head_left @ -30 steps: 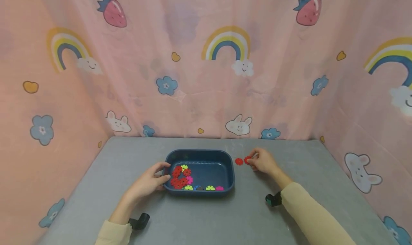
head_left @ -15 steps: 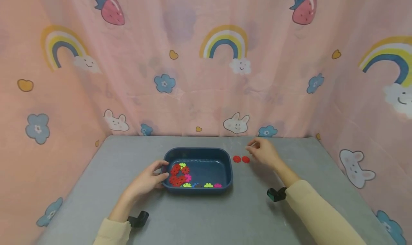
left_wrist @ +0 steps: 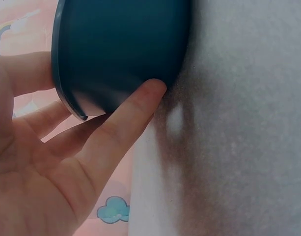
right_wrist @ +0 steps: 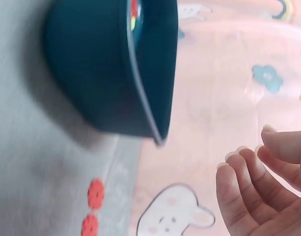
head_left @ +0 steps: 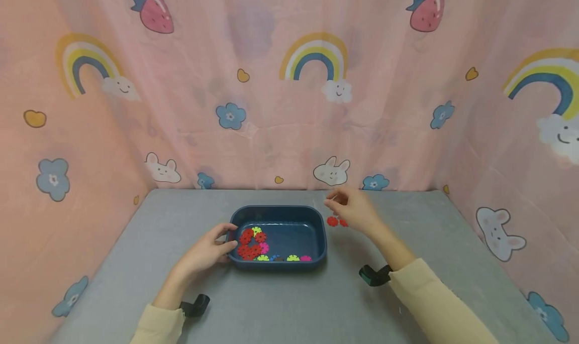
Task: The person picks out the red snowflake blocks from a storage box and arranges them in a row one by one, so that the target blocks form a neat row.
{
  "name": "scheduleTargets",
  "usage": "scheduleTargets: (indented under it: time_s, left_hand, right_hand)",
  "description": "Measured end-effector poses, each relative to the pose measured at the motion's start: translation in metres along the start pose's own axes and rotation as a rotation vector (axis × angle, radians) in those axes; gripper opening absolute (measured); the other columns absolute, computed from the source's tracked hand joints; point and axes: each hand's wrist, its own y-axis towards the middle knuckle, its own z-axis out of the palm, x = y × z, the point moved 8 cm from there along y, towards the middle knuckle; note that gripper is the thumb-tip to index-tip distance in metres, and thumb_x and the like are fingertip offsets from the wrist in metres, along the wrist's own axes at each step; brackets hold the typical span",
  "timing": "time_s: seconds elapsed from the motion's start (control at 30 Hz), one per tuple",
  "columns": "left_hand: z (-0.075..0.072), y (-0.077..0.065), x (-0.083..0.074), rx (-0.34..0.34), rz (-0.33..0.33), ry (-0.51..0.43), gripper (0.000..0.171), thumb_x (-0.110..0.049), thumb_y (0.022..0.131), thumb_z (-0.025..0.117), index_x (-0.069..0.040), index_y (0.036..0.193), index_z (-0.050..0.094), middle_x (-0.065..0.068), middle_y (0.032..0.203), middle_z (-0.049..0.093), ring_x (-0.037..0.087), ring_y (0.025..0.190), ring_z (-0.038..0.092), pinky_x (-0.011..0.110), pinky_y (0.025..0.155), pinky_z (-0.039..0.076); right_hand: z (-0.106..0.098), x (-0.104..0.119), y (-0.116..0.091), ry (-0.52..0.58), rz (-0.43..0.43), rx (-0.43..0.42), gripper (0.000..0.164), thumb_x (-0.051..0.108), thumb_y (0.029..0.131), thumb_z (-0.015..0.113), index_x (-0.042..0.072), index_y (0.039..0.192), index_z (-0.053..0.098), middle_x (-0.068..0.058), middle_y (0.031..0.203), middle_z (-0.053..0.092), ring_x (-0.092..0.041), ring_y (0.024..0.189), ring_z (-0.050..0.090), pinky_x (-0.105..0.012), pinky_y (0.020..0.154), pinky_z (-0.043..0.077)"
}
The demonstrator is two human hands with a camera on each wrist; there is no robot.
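A dark blue basin (head_left: 277, 266) stands on the table in the head view, with red, yellow-green, pink and blue toothed snowflake discs (head_left: 250, 251) lying mostly along its left and near sides. My left hand (head_left: 205, 251) grips the basin's left end, thumb and fingers spread around it; the left wrist view shows a fingertip against the outer wall. My right hand (head_left: 355, 211) hovers above and right of the basin, fingers loosely bent and holding nothing. Below it, two red snowflake discs (right_wrist: 96, 194) lie side by side on the table; the hand partly covers one in the head view.
The grey table (head_left: 289, 304) is bounded at the back and sides by a pink printed curtain (head_left: 271, 143). Black wrist cameras (head_left: 195, 306) sit below both hands.
My right hand has let go of a red snowflake disc beside the other one, lifted, and moved left toward the basin. The left hand stays at the basin's left end.
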Motion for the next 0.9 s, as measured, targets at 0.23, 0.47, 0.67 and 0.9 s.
scheduleTargets:
  time_s: [0.23,0.47,0.67,0.9]
  left_hand:
    - [-0.002,0.000,0.001,-0.008,-0.002,0.011,0.047,-0.014,0.101,0.064,-0.006,0.144,0.049,0.028,0.160,0.028,0.039,0.124,0.060,0.043,0.084,0.060]
    - [-0.002,0.000,0.001,-0.015,-0.003,0.015,0.046,-0.015,0.100,0.065,-0.006,0.143,0.050,0.027,0.160,0.029,0.039,0.124,0.060,0.043,0.084,0.060]
    - [-0.001,0.003,0.001,-0.022,-0.005,0.022,0.046,-0.016,0.100,0.066,-0.007,0.142,0.051,0.026,0.160,0.031,0.041,0.126,0.058,0.043,0.084,0.060]
    - [0.000,0.002,0.001,-0.027,-0.008,0.030,0.045,-0.014,0.100,0.065,-0.007,0.142,0.051,0.027,0.159,0.031,0.042,0.125,0.059,0.043,0.083,0.061]
  right_hand:
    - [0.030,0.022,0.000,0.030,-0.014,0.044,0.021,0.024,0.097,0.072,0.009,0.112,0.070,-0.003,0.090,0.068,-0.018,0.072,0.062,-0.030,0.063,0.058]
    - [0.065,0.038,-0.002,0.087,-0.076,0.095,0.022,0.022,0.095,0.074,0.009,0.113,0.070,0.000,0.081,0.063,-0.015,0.064,0.061,-0.028,0.059,0.056]
    - [0.094,0.050,-0.003,0.160,-0.122,0.181,0.023,0.019,0.095,0.074,0.006,0.113,0.069,0.001,0.080,0.061,-0.015,0.064,0.059,-0.028,0.058,0.054]
    - [0.127,0.060,-0.001,0.135,-0.154,0.258,0.020,0.021,0.096,0.072,0.007,0.111,0.069,0.003,0.082,0.061,-0.015,0.072,0.055,-0.027,0.061,0.050]
